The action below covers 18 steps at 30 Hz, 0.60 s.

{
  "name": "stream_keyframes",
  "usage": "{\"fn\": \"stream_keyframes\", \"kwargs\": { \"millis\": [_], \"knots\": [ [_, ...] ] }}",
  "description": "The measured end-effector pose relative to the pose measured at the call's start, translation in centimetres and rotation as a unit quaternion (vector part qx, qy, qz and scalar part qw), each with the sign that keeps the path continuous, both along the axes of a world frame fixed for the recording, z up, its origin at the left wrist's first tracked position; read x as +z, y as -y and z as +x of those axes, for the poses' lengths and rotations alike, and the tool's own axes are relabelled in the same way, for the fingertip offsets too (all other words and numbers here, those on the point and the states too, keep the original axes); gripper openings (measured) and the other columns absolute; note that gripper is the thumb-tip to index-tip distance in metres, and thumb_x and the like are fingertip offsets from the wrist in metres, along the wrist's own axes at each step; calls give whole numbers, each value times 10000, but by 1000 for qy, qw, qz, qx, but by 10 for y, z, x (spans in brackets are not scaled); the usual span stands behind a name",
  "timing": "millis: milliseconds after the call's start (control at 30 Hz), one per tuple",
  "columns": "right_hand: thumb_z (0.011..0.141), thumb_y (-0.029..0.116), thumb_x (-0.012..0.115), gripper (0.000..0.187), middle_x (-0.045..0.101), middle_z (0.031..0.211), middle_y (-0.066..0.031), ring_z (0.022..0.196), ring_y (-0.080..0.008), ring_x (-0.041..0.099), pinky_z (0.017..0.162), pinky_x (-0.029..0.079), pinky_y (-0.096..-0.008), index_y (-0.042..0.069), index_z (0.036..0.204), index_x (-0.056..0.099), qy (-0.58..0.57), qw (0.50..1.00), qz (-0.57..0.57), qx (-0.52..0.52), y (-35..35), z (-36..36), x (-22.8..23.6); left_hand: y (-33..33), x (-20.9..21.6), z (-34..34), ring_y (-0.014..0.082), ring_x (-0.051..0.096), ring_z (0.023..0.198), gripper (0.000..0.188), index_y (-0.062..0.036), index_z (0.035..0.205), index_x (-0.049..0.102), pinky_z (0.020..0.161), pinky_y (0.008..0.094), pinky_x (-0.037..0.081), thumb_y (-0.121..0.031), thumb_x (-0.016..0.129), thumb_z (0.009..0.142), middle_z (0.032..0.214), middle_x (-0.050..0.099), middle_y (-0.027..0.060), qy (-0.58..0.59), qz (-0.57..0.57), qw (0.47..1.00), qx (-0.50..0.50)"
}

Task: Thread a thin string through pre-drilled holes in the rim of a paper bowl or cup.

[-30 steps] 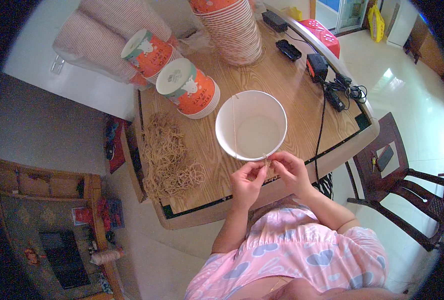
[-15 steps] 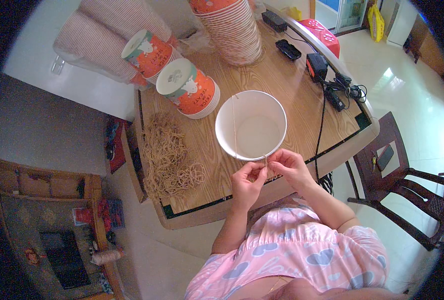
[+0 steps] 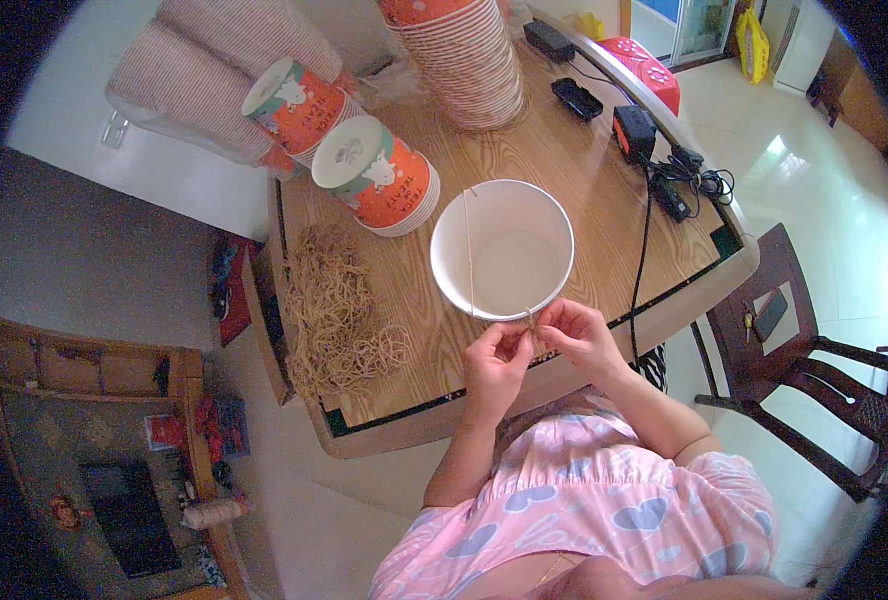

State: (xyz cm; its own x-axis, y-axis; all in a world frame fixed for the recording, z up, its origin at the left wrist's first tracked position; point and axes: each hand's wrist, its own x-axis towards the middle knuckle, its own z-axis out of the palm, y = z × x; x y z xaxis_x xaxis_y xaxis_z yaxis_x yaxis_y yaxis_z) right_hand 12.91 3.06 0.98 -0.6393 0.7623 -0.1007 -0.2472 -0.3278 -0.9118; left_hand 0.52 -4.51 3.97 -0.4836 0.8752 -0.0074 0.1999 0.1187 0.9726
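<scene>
A white-lined paper bucket [image 3: 539,225] stands on the wooden table with its mouth toward me. A thin tan twine [image 3: 469,245] runs across its mouth, from the far rim toward the near rim. Just below the near rim, my left hand [image 3: 497,365] and my right hand [image 3: 582,338] are close together, fingertips pinching a short end of twine [image 3: 530,316]. The fingers partly hide it. To the left lies a tangled heap of tan twine loops [image 3: 334,310], which neither hand touches.
Orange and green printed paper buckets [image 3: 384,190] stand behind the heap, with a tall bucket stack [image 3: 464,70] at the back. Bagged stacks [image 3: 184,90] are at far left. Black adapters [image 3: 634,135] and cables line the right side. A dark wooden chair [image 3: 774,320] stands right of the table.
My fingertips have shifted very slightly around the twine end at the near rim. The bucket and the other things look the same.
</scene>
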Motion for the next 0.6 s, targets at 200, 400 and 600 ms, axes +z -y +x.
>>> {"fn": "stream_keyframes", "kwargs": {
  "millis": [200, 400, 600],
  "knots": [
    [859, 82, 595, 68, 571, 794, 26, 733, -50, 526, 655, 429, -191, 20, 875, 574, -10, 1000, -24, 11, 0, 1, 5, 1, -7, -4, 49, 554, 591, 126, 19, 879, 635, 546, 203, 447, -74, 641, 795, 705, 633, 13, 24, -4, 1000, -2],
    [858, 102, 600, 110, 592, 825, 12, 749, -66, 537, 681, 443, -213, 9, 916, 587, -34, 999, -23, 8, 0, -1, 2, 0, 1, -3, 56, 564, 598, 111, 19, 861, 639, 558, 210, 455, -75, 633, 803, 687, 629, 11, 27, -22, 999, -10],
    [854, 97, 603, 98, 600, 850, 4, 772, -72, 538, 685, 440, -216, 3, 876, 611, 33, 999, 26, 7, -1, 2, -6, 1, 1, -6, 69, 574, 602, 111, 12, 855, 648, 555, 223, 452, -89, 643, 810, 689, 639, 24, -24, -37, 999, -15]
  ]
}}
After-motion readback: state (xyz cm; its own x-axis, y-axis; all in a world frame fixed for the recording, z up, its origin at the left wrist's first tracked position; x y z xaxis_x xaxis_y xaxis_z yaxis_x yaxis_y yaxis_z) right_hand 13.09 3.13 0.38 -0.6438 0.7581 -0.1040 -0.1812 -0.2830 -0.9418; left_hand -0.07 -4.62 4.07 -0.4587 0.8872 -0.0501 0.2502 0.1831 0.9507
